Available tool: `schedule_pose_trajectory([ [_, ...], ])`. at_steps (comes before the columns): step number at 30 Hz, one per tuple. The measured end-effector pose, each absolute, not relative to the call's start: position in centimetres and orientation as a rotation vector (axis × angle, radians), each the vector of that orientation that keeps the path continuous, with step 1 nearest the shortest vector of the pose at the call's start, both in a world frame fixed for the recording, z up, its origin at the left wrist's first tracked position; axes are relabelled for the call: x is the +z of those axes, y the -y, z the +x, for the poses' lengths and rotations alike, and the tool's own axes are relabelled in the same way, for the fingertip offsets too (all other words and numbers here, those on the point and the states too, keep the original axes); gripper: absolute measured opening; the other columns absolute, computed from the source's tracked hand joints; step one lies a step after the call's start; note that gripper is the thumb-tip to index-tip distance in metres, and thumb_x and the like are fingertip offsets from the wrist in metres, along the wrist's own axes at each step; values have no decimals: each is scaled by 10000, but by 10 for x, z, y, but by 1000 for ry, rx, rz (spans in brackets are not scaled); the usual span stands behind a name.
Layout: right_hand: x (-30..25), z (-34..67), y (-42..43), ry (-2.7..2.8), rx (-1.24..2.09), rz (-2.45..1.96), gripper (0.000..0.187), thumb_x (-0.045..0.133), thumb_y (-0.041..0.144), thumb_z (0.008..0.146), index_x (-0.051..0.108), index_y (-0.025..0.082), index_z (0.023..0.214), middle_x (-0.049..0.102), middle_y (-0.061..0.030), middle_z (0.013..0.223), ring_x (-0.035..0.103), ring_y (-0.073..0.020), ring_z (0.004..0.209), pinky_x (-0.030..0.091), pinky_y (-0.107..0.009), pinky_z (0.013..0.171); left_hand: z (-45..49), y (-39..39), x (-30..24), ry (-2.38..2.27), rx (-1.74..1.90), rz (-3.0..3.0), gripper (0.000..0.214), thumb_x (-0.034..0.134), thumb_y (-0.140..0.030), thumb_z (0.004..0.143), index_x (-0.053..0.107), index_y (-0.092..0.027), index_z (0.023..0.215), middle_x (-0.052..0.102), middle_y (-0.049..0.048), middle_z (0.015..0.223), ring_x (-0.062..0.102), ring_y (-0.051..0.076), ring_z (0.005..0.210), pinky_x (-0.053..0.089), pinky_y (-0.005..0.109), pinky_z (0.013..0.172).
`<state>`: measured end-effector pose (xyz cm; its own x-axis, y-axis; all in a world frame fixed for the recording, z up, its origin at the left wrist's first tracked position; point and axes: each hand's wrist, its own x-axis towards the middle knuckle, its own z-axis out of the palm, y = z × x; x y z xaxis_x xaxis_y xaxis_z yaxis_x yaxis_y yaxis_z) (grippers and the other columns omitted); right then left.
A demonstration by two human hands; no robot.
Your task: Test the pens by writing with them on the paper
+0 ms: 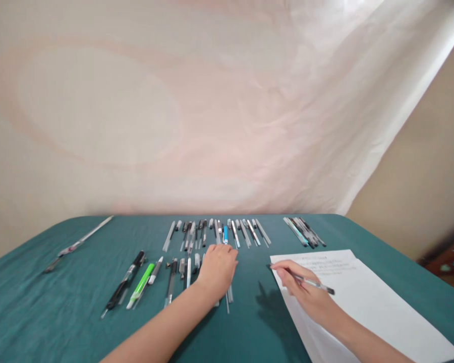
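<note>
My right hand (pixel 304 291) is closed on a grey pen (pixel 313 284), its tip at the left edge of a white sheet of paper (pixel 366 302) with a few printed lines at the top. My left hand (pixel 217 269) rests knuckles-up, fingers curled, over a row of pens (pixel 181 269) in the middle of the teal table (pixel 60 317); whether it grips one is hidden. A green marker (pixel 140 285) and a black pen (pixel 125 285) lie to its left.
A back row of several pens (pixel 219 232) lies near the far edge, with a smaller bundle (pixel 304 232) at the right. A long thin pen (pixel 81 241) lies at the far left. A white cloth backdrop (pixel 212 111) hangs behind the table.
</note>
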<state>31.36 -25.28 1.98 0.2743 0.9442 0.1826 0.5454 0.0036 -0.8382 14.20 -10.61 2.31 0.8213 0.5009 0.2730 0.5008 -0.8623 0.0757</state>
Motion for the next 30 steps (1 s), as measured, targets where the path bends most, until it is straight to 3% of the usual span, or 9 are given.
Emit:
schedule_pose_trajectory([
  [4,16,296,238,1349,754,-1546,343,387,433,857,487,213,1100,552,-17,795,500,-116,620,434,-230,554,138,101,21,-844,475,3005,147,487,-216,813,587,-169,909,607,82,899,516,227,927,327,368,829],
  [9,2,292,237,1314,727,-1496,379,313,430,884,448,208,1160,543,-24,816,484,-104,581,442,-252,574,140,102,17,-819,474,3001,135,503,-209,799,596,-167,887,614,81,887,516,223,920,317,362,832],
  [16,-8,290,239,1308,588,-1461,339,364,406,870,447,196,1124,528,-15,752,491,-111,582,425,-227,523,142,110,16,-743,451,2989,136,507,-224,802,607,-196,889,616,56,872,521,206,903,293,367,861],
  [23,-5,289,244,1505,438,-1557,220,389,343,863,486,213,1011,551,-10,781,529,-140,696,427,-252,633,144,120,18,-626,476,2917,115,542,-222,779,586,-200,883,595,47,883,506,210,907,284,394,891],
  [30,-5,291,246,1586,318,-1479,236,373,291,861,485,215,1054,531,-35,863,530,-156,764,428,-273,688,145,122,19,-590,656,2659,208,580,-168,707,544,-184,912,541,40,921,510,195,906,351,372,876],
])
